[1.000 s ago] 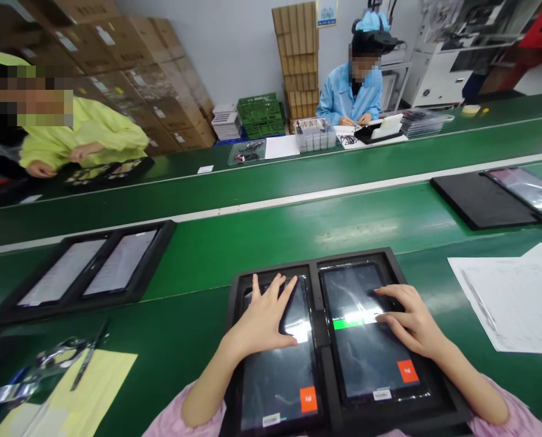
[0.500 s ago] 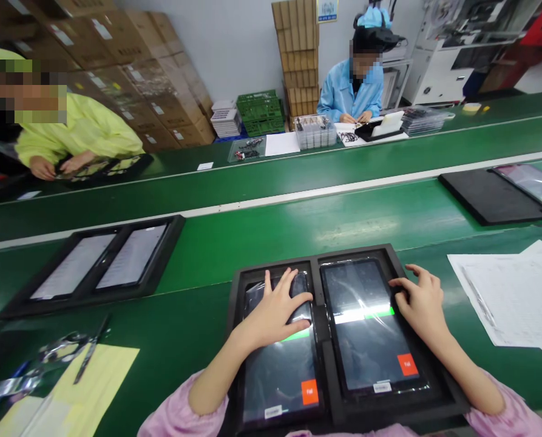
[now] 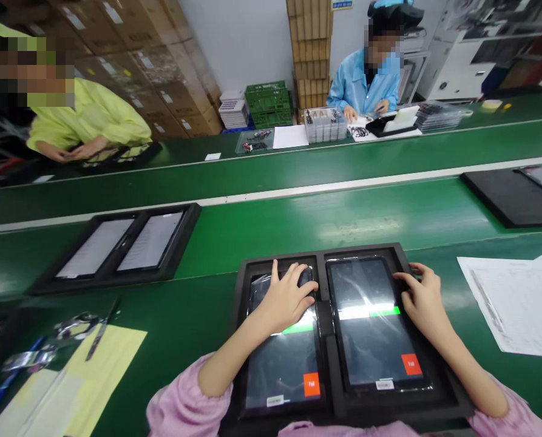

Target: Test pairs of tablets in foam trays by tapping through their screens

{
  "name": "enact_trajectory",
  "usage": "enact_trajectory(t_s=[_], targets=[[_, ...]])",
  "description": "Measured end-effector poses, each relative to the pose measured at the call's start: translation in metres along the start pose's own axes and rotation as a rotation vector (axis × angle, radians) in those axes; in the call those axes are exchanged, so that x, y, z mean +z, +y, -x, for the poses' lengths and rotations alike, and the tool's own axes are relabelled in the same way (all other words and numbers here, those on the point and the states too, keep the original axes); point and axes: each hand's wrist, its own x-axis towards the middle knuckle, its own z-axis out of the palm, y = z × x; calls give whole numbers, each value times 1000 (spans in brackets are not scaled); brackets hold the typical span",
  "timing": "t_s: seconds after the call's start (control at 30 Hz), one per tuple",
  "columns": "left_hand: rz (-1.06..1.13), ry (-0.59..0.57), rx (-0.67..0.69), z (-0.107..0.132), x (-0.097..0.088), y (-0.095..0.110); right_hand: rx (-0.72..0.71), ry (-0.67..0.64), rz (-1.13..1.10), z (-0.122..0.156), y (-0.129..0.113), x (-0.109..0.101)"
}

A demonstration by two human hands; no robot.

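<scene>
Two tablets in clear film lie side by side in a black foam tray (image 3: 328,364) in front of me. Each screen is dark with a pale and green bar and a red "Fail" square. My left hand (image 3: 289,297) lies over the upper part of the left tablet (image 3: 282,364), fingers spread, covering some of its screen. At the tray's right wall, beside the right tablet (image 3: 373,346), is my right hand (image 3: 423,297). Its fingers are bent but apart, the index fingertip near the tablet's upper right edge. Neither hand holds a tablet up.
Another black tray (image 3: 116,249) with two lit tablets lies left on the green belt. Papers with a pen (image 3: 516,303) lie right; yellow paper (image 3: 111,364) and tweezers (image 3: 103,331) lie left. A black tray (image 3: 507,194) stands far right. Two co-workers (image 3: 366,85) (image 3: 93,115) sit opposite.
The view has shifted slightly, so most things sit further right, and another tray shows at the left edge. My hands stay nearly in place, the left fingers slightly more bent. The blue-clad co-worker's hands have parted.
</scene>
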Motion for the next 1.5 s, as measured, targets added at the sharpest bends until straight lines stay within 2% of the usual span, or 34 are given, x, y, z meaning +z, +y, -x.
enact_trajectory(t_s=[0.3,0.47,0.67,0.77,0.9,0.97,1.03,1.17,1.23,1.3,1.43,1.5], targets=[[-85,-19,-54,-8,-3,9,-32,6,-43,1,6,2],[32,35,-103,-10,-2,1,-57,-16,-6,-24,-2,2],[149,141,-179,-11,4,-15,-330,-226,22,-72,-26,3],[180,175,-187,-9,6,-21,-472,-204,9,-74,-28,1],[131,252,-173,-3,8,-28,-614,-129,-190,-66,-25,-5],[81,301,-142,1,8,-31,-654,-106,-264,-64,-25,-8],[48,346,-54,4,7,-32,-657,-95,-271,-65,-27,-10],[119,373,223,8,1,-28,-564,-127,-200,-67,-26,-7],[159,396,257,8,-1,-25,-495,-160,-153,-68,-24,-3],[170,424,178,6,0,-25,-441,-189,-126,-68,-22,2],[270,435,-189,1,7,-36,-394,-226,-130,-67,-19,9],[291,458,-287,-1,13,-43,-376,-247,-128,-67,-18,10]])
